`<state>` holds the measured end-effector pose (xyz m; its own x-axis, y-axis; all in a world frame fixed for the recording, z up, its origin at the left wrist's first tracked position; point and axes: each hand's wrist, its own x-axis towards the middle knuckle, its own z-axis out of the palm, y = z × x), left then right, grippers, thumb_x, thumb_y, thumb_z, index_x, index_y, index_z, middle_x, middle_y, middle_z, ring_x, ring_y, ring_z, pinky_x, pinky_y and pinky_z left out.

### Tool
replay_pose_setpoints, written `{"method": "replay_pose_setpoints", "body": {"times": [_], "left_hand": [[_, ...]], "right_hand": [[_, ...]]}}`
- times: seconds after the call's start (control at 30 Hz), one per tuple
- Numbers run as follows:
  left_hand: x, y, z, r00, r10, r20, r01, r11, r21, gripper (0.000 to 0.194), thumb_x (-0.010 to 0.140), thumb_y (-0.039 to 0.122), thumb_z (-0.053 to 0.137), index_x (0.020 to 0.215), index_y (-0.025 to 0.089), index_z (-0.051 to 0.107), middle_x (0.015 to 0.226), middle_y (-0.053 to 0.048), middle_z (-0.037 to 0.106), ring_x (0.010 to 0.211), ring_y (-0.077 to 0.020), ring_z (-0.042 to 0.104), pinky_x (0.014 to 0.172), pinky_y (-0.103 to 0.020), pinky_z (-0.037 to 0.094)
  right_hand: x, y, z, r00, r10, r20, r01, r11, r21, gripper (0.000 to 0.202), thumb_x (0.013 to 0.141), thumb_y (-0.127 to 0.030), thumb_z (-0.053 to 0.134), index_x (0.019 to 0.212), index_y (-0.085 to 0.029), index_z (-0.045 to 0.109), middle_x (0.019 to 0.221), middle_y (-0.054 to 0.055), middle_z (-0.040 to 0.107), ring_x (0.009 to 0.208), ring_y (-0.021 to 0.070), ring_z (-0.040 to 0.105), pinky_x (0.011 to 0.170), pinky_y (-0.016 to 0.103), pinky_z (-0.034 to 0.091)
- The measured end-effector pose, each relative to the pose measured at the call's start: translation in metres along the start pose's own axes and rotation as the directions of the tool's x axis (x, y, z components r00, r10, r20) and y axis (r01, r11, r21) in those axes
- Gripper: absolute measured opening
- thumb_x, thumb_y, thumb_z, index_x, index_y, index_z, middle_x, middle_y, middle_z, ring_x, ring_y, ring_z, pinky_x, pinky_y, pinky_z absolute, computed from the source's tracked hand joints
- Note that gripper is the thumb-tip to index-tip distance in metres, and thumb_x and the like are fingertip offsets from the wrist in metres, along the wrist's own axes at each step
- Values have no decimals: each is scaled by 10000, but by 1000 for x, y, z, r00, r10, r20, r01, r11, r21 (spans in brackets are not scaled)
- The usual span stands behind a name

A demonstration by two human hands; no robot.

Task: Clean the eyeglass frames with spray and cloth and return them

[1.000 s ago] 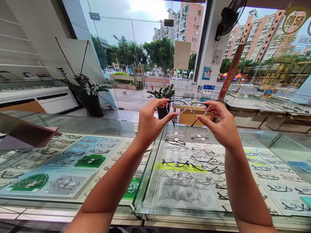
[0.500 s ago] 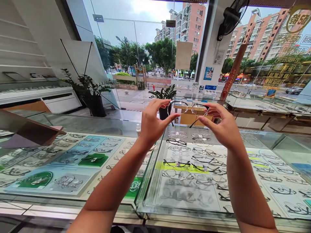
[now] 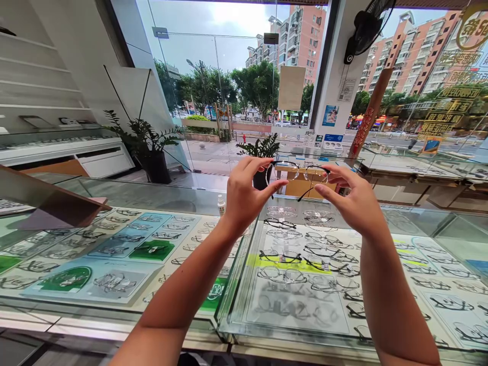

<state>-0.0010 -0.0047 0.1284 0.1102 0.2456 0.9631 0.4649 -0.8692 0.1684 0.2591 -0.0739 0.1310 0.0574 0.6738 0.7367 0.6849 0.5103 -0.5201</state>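
Observation:
A pair of glasses (image 3: 286,163) with dark upper rims and clear lenses is held up above the glass counter, its lenses side by side. My left hand (image 3: 249,185) grips its left end between thumb and fingers. At the right end, my right hand (image 3: 348,195) holds it the same way. A dark temple arm hangs down below the frame near the right lens. Both arms stretch forward over the display case (image 3: 244,310), where rows of glasses (image 3: 280,256) lie under the glass.
A small white bottle (image 3: 221,204) stands on the counter left of my left wrist. A brown, slanted panel (image 3: 57,195) is at the left. Potted plants (image 3: 156,165) stand beyond the counter by the glass front. A black fan (image 3: 368,30) hangs at the upper right.
The view has shifted slightly, so the scene and both hands sit a little further right. Both hands still hold the glasses in nearly the same pose.

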Motion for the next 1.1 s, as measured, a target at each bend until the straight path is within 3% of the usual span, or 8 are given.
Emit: {"method": "replay_pose_setpoints", "body": {"times": [0.53, 1.1], "left_hand": [[2, -12, -1, 994, -58, 94, 66, 994, -85, 506, 866, 610, 853, 1223, 268, 743, 1112, -51, 790, 955, -209, 728, 870, -382, 585], [2, -16, -2, 989, -79, 122, 89, 993, -78, 553, 853, 642, 846, 1232, 252, 746, 1124, -59, 801, 959, -214, 739, 894, -397, 598]], "right_hand": [[-1, -8, -5, 1000, -14, -18, 14, 1000, -10, 488, 920, -491, 820, 1358, -292, 740, 1230, 94, 767, 1030, 296, 734, 977, 562, 586], [-2, -10, -8, 999, -30, -15, 30, 999, -18, 474, 930, -467, 804, 1373, -308, 739, 1227, 86, 767, 1027, 290, 726, 988, 556, 584]]}}
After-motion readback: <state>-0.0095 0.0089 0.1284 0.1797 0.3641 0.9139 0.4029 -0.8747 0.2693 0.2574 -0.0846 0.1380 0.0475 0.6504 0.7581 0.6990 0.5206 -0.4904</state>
